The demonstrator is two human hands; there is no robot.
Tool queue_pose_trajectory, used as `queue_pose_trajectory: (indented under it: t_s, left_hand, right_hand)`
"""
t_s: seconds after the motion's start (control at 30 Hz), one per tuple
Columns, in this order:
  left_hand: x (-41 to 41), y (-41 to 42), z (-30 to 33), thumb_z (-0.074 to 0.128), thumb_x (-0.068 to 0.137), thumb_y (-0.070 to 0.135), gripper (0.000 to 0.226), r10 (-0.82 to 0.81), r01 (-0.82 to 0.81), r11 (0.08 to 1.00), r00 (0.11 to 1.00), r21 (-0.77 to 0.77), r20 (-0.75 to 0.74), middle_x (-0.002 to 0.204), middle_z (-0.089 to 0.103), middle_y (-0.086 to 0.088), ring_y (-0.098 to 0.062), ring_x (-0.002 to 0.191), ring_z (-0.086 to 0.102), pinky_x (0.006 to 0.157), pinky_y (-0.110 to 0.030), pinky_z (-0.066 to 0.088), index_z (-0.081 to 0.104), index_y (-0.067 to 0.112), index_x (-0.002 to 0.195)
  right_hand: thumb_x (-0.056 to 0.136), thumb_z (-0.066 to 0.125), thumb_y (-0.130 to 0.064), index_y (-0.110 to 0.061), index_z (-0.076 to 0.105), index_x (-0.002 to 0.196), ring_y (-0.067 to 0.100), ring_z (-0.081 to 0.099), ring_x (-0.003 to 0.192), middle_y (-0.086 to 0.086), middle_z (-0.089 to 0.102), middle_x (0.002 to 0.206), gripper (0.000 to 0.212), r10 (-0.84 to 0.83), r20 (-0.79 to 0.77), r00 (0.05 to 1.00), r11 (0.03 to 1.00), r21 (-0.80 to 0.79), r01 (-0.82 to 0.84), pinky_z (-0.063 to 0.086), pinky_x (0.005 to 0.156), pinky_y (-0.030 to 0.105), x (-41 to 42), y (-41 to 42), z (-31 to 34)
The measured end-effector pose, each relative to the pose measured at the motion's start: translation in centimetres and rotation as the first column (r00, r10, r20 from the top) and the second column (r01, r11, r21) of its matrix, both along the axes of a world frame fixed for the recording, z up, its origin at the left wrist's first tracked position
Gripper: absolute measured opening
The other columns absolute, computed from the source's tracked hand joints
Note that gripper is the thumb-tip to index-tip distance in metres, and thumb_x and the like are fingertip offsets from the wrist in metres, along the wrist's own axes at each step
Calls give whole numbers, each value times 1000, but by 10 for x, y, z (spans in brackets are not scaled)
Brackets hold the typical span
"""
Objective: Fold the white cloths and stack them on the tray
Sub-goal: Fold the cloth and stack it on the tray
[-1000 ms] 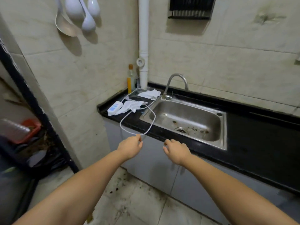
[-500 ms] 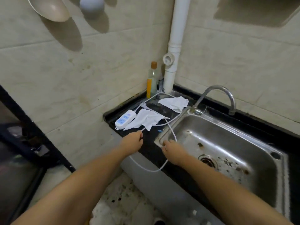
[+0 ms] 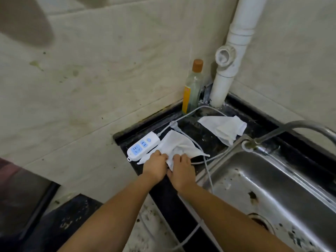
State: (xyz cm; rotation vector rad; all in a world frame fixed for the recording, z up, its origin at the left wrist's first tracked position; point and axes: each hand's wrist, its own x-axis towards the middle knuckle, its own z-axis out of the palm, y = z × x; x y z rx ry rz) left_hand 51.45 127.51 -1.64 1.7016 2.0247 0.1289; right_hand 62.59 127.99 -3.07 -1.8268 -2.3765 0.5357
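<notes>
On the black counter [image 3: 203,137], both the left hand [image 3: 154,167] and the right hand [image 3: 181,169] gripped the near edge of the crumpled cloth [image 3: 175,144], which stretched away toward the upper left.

Near white cloth [image 3: 179,145], crumpled, lies under my hands' fingertips; second white cloth [image 3: 224,127], loosely folded, lies beyond them, rightward.

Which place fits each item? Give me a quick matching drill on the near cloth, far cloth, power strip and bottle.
Things:
1. near cloth
2. far cloth
3. power strip
4. bottle

Places:
A. upright in the wall corner beside the white pipe
B. at the counter's left edge
C. under both hands
D. close to the faucet base

Pairs: 1-C, 2-D, 3-B, 4-A
</notes>
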Motion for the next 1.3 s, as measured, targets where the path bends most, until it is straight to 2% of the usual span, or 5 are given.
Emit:
queue_pose_trajectory:
  t_s: [0.2,0.43,0.83,1.17,1.3]
  left_hand:
    - [-4,0,3,44,96,17,21,20,-25,994,999,107,50,105,56,-12,-28,98,55,81,-37,45,63,8,98]
    - [15,-3,67,45,94,14,14,-22,-24,952,989,305,147,94,64,-16,-34,88,58,77,-42,46,56,5,92]
    - [73,-87,132,54,91,15,27,-414,310,896,842,318,346,72,57,-6,-17,73,50,64,-31,34,61,8,66]
    - [225,-156,165,57,93,14,26,-479,409,870,576,274,662,65,58,-2,-11,61,51,57,-17,42,61,9,68]
    - [306,-191,166,53,96,17,17,-437,479,857,476,191,763,79,65,-5,-20,76,60,72,-31,48,65,14,83]
  right_hand:
    - [86,62,-19,-6,63,93,35,60,89,16,61,95,15,51,-92,994,985,169,-34,49,65,41,13,13,1]
    - [97,46,-14,-1,63,95,28,54,88,15,59,93,21,33,-409,912,984,173,42,44,78,37,51,10,71]
    - [95,47,-14,-3,64,92,14,51,76,3,60,84,20,-349,-778,522,787,58,614,40,63,15,167,-149,162]
    - [89,56,-19,-15,69,79,24,60,79,10,65,82,17,-475,-878,57,464,-195,864,51,77,40,318,-308,178]
    - [92,56,-19,-13,69,96,25,66,91,9,69,94,15,-493,-870,-3,362,-208,909,54,87,42,381,-367,180]
